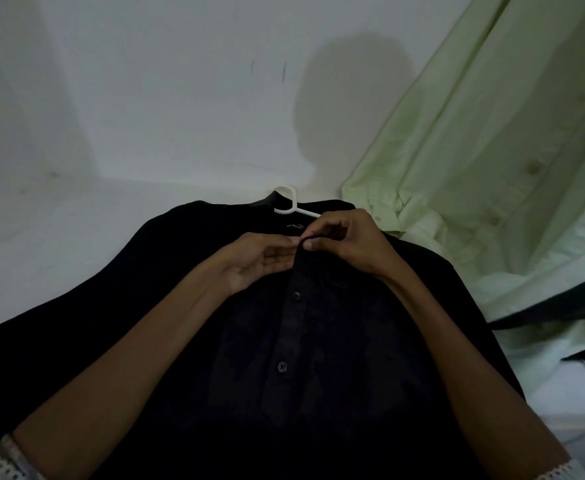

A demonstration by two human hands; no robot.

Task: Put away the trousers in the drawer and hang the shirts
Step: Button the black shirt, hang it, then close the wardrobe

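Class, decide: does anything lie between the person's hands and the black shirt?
Nothing visible does. The right hand pinches the black shirt at its collar, the left hand touches it there; the green shirt lies off to the right.

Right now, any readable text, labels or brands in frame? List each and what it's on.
"NO FUSS": small white print inside the neck of the black shirt; it is blurred, so the reading is unsure.
No other text shows on the white hanger or the light green shirt.
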